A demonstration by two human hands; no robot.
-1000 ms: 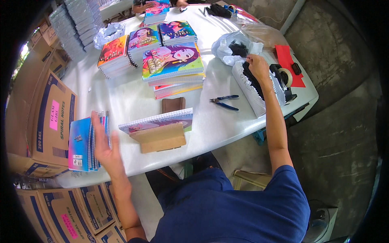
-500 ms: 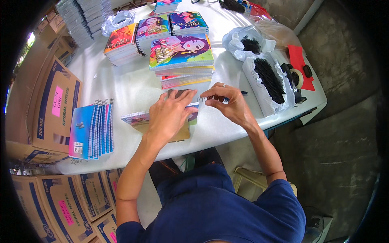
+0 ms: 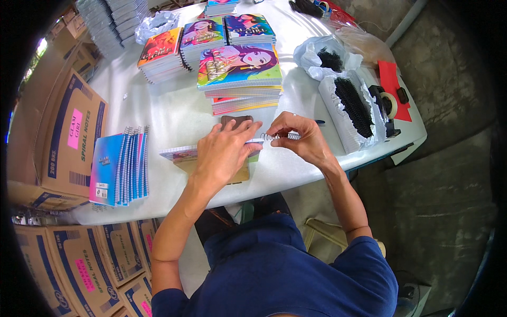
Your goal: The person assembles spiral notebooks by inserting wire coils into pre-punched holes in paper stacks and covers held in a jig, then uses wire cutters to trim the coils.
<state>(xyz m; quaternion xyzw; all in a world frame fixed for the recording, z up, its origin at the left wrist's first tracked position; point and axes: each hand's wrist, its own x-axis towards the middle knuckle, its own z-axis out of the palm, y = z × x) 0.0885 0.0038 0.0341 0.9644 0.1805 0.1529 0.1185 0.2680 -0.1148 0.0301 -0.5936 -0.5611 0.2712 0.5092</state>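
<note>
My left hand (image 3: 224, 150) grips a notebook (image 3: 182, 154) at the table's near edge, thumb on the near side and fingers over the top. The notebook stands on its edge with its bound side up, and part of its colourful cover shows below my hand. In my right hand (image 3: 302, 138), thumb and fingers pinch a dark spiral binding coil (image 3: 270, 137), whose left end meets the notebook's right corner. Whether the coil has entered the holes is too small to tell. A brown block-like thing (image 3: 236, 122) lies just beyond my left fingers.
Stacked notebooks (image 3: 240, 66) rise beyond my hands. Blue-and-pink spiral notebooks (image 3: 108, 169) stand at left beside a cardboard box (image 3: 74, 134). To the right, black coils (image 3: 353, 108) fill a white-wrapped box, near a tape roll (image 3: 389, 105). More cartons (image 3: 84, 264) are below left.
My right thumb and fingers have shifted on the coil, and more of its length shows between and past them. My left hand keeps its hold on the notebook; the whole view has shifted slightly.
</note>
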